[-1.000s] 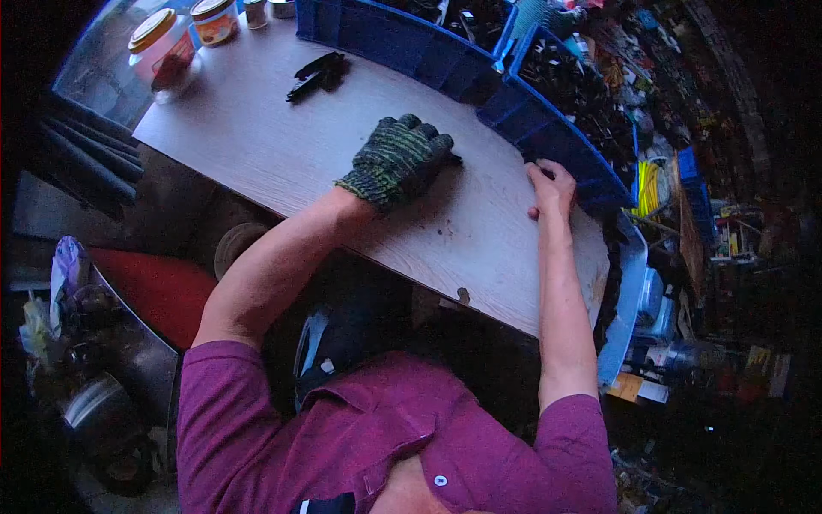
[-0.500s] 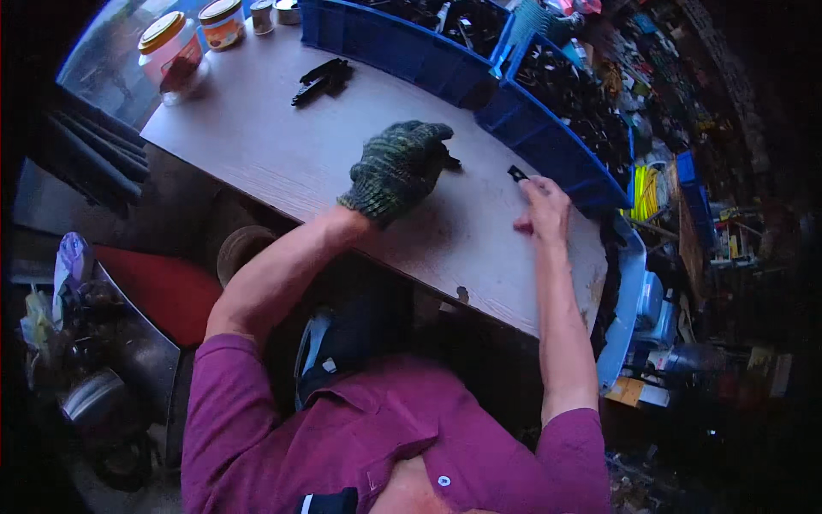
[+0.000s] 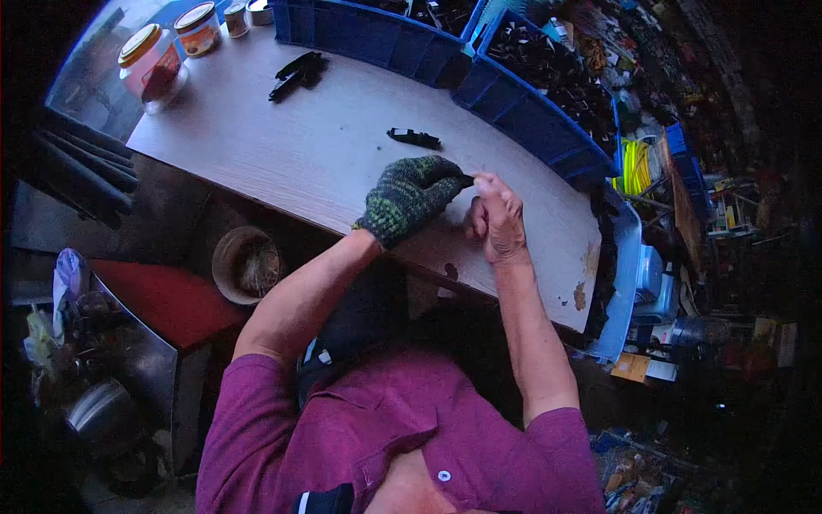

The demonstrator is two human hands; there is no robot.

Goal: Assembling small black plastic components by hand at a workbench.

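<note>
In its dark green knitted glove, my left hand (image 3: 413, 195) is closed, with a small black part (image 3: 468, 181) showing past its fingertips. My bare right hand (image 3: 498, 216) meets it from the right, thumb and fingers pinched at that same black part. Most of the part is hidden by my fingers. Just beyond my left hand, a short black strip-like piece (image 3: 414, 138) lies on the pale tabletop (image 3: 342, 128). Farther off to the left rests a small pile of black strips (image 3: 295, 75).
Blue crates (image 3: 535, 120) filled with black parts line the table's far edge. Jars (image 3: 151, 64) and tins stand at the far left corner. A round bin (image 3: 248, 265) sits below the near edge, beside a red surface (image 3: 163, 300). A light blue tray (image 3: 625, 295) adjoins the right end.
My right hand has moved left and nearer, bringing its small black part to my left hand. My left hand has moved away from the black piece on the table, which now shows fully.
</note>
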